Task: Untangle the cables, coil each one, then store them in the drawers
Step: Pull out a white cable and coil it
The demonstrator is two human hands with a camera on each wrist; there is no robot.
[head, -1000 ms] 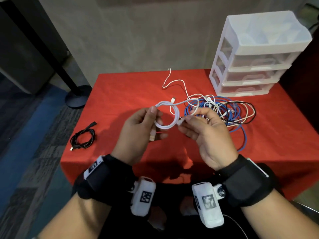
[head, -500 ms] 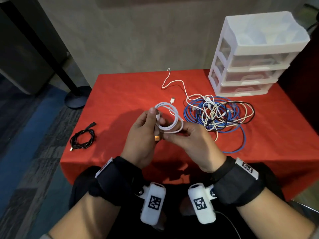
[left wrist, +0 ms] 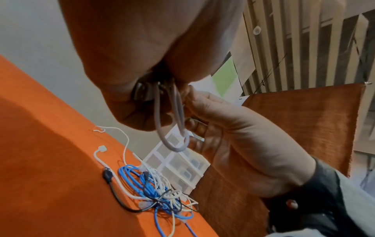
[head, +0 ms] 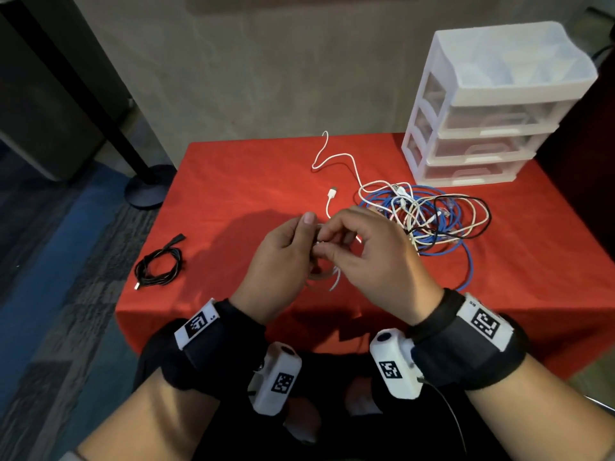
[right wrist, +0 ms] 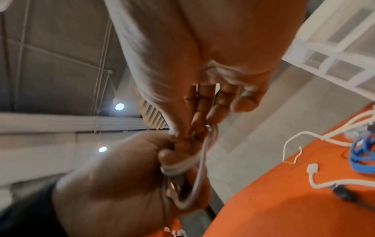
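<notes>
My left hand (head: 283,254) and right hand (head: 362,251) meet above the red table's (head: 233,181) near middle, both curled round a small coiled white cable (head: 327,276), mostly hidden between them. In the left wrist view its loops (left wrist: 172,128) hang from my left fingers and my right fingertips (left wrist: 192,99) pinch them. In the right wrist view the cable (right wrist: 201,168) wraps round my left fingers. A tangle of blue, white and black cables (head: 429,217) lies to the right. The white drawer unit (head: 492,121) stands at the back right, drawers closed.
A coiled black cable (head: 159,264) lies near the table's left edge. A loose white cable (head: 336,161) with a plug (head: 332,193) trails from the tangle toward the back. A dark pole and round base (head: 146,188) stand on the floor left of the table.
The white coil was open and visible between my hands; my right hand has moved left over it, and both hands have closed together around it, hiding most of it.
</notes>
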